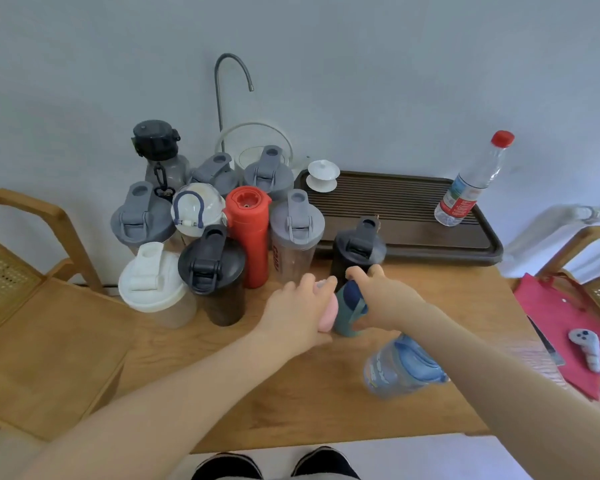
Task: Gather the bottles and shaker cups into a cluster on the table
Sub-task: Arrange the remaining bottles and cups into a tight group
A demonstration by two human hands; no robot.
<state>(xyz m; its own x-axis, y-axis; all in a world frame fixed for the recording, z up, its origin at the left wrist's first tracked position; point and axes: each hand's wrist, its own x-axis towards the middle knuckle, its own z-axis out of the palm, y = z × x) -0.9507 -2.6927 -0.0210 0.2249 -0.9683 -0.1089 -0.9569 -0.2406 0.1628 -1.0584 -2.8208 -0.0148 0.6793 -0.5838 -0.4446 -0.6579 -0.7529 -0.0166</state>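
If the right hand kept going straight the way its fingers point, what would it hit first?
Most likely the black shaker cup. The right hand, gripping a teal bottle, has fingertips right at that cup's base already, though depth is hard to judge.

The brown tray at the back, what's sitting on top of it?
On the brown tray stand a clear water bottle with a red cap, at its right end, and a small white lidded cup at its left. A black shaker cup hides part of its front edge.
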